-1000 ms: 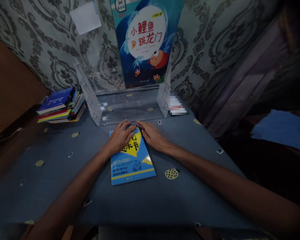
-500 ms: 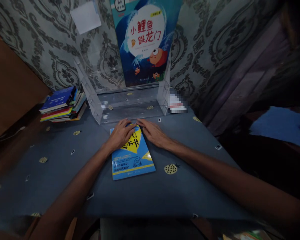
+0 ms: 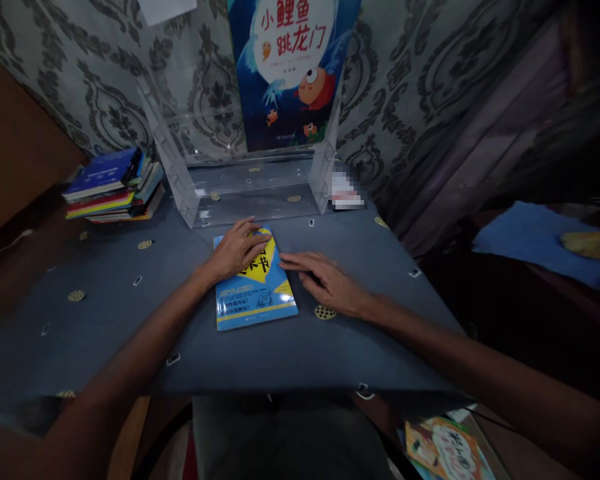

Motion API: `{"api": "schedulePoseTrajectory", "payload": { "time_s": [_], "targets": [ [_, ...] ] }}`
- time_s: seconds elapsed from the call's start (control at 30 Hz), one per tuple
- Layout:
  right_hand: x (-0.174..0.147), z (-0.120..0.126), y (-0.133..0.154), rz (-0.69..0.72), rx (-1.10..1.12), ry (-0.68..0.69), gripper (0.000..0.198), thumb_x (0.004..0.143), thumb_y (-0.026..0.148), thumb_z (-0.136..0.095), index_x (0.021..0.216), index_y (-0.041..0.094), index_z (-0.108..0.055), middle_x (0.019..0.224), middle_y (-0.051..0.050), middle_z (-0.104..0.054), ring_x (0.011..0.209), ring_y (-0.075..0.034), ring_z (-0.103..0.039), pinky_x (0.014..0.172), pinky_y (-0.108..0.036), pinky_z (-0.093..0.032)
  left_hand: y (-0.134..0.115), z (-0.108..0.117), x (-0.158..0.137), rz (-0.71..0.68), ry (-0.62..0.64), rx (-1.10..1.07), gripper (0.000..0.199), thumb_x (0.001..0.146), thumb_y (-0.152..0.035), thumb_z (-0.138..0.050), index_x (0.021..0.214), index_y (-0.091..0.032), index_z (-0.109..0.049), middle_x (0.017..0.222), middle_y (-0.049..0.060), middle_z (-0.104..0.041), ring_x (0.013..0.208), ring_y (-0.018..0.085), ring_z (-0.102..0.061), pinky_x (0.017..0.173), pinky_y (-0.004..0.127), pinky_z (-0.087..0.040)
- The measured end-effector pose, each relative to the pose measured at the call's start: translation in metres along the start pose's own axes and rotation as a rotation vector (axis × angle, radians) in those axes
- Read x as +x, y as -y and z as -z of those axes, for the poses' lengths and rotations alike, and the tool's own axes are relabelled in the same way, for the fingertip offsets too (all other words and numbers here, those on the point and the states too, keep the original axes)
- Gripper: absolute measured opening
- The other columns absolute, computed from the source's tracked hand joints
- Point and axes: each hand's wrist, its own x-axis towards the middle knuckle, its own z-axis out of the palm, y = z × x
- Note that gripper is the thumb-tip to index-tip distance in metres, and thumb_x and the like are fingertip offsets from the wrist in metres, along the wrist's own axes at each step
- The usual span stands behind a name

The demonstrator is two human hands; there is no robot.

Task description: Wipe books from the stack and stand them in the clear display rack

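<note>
A blue and yellow book (image 3: 255, 300) with black Chinese characters lies closed on the dark cloth-covered table (image 3: 260, 367). My left hand (image 3: 237, 250) rests flat over the book's upper left part, fingers stretched out and covering some of the title. My right hand (image 3: 327, 280) is at the book's right side. Its fingers are extended, with the fingertips at the right edge of the cover. Just behind the book stands a clear acrylic rack (image 3: 190, 193), and a picture book with an orange fish (image 3: 290, 100) is propped upright in it.
A stack of books (image 3: 113, 183) sits at the table's back left. Beside the rack on the right lies a partly blurred white item (image 3: 347, 197). A stool (image 3: 290, 433) is below the front edge, and colourful books (image 3: 447, 447) lie lower right.
My right hand has moved from the book's top edge down along its right side. My left hand stays on the cover. The whole view has shifted, so the table appears higher.
</note>
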Motion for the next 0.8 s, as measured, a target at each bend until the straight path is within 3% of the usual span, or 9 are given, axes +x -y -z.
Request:
{"api": "schedulePoseTrajectory", "payload": {
  "time_s": [0.4, 0.6, 0.8],
  "targets": [
    [-0.035, 0.005, 0.033, 0.097, 0.026, 0.013, 0.060, 0.094, 0.008, -0.044, 0.150, 0.027, -0.043, 0.118, -0.004, -0.074, 0.112, -0.021, -0.063, 0.099, -0.044, -0.052, -0.085, 0.027, -0.044, -0.119, 0.139, -0.144, 0.032, 0.101, -0.031, -0.048, 0.124, -0.023, -0.069, 0.137, 0.012, -0.058, 0.143, 0.028, -0.042, 0.115, 0.052, -0.042],
    [-0.054, 0.007, 0.051, 0.076, 0.042, 0.024, 0.054, 0.095, 0.009, -0.044, 0.146, 0.025, -0.049, 0.120, -0.007, -0.072, 0.117, -0.021, -0.062, 0.099, -0.043, -0.054, -0.110, 0.034, -0.063, -0.118, 0.143, -0.142, 0.033, 0.101, -0.029, -0.048, 0.130, -0.021, -0.064, 0.140, 0.012, -0.057, 0.145, 0.027, -0.039, 0.117, 0.050, -0.041],
    [-0.061, 0.003, 0.056, 0.098, -0.053, -0.016, 0.049, 0.095, 0.009, -0.046, 0.141, 0.024, -0.054, 0.120, -0.010, -0.068, 0.115, -0.022, -0.062, 0.096, -0.043, -0.055, -0.130, 0.030, -0.078, -0.072, 0.116, -0.002, 0.037, 0.102, -0.029, -0.047, 0.137, -0.020, -0.056, 0.139, 0.014, -0.058, 0.141, 0.028, -0.044, 0.112, 0.052, -0.046]
  ]
}}
